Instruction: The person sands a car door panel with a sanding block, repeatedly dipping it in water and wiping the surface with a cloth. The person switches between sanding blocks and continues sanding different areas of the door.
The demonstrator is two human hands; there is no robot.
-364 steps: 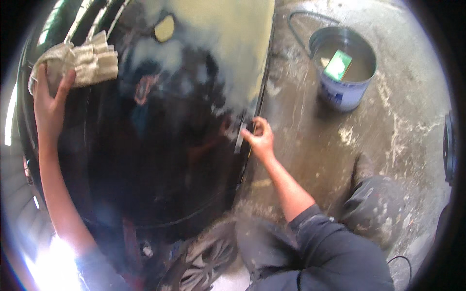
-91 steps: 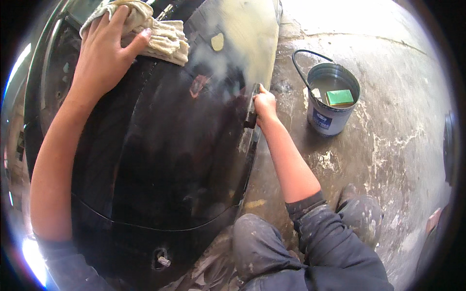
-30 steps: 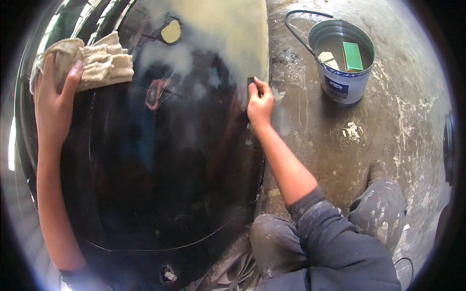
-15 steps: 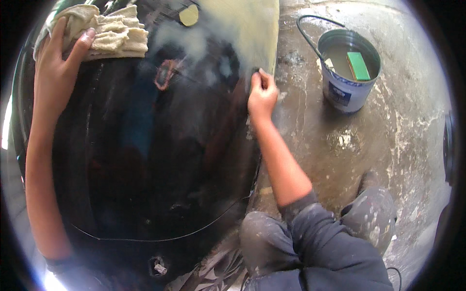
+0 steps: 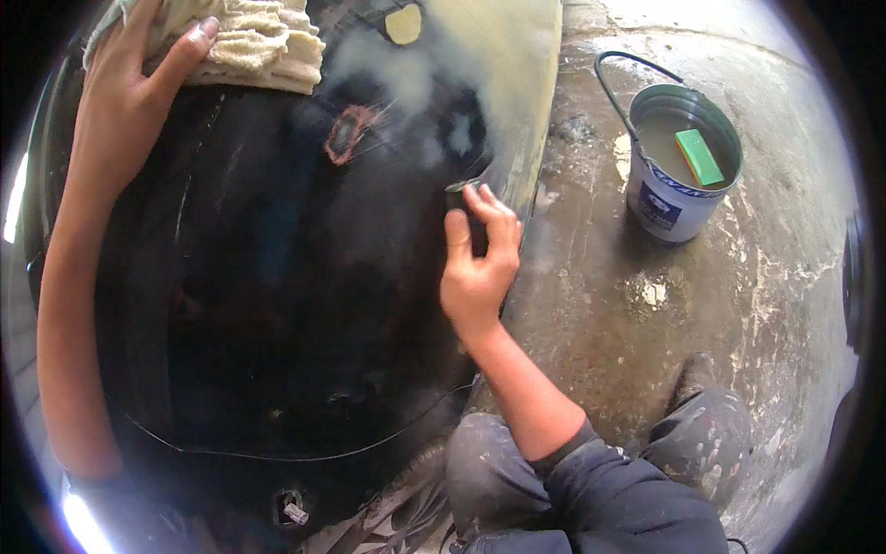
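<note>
A black car panel [image 5: 277, 323] stretches beneath both arms, with pale, sanded-looking filler [image 5: 503, 55] toward its far right. My left hand [image 5: 125, 115] is closed on a folded cream towel [image 5: 263, 46], pressing it to the panel at the far left. At the panel's right edge, my right hand [image 5: 478, 277] pinches a small dark piece of sandpaper [image 5: 454, 198] flat against the surface, mostly covered by the fingers. Left of that hand is a bare reddish-rimmed patch [image 5: 349, 135], and beyond it a yellowish filler spot [image 5: 403, 25].
On the wet, paint-spotted concrete floor [image 5: 600, 314] to the right stands a bucket [image 5: 683, 208] of murky water with its dark handle raised. A green sponge block [image 5: 699, 157] sits in it. My knees are close to the panel's near right edge.
My right hand has moved nearer along the panel's edge with the sandpaper, its fingers now more spread. The whole view has shifted slightly; the left hand stays on the towel.
</note>
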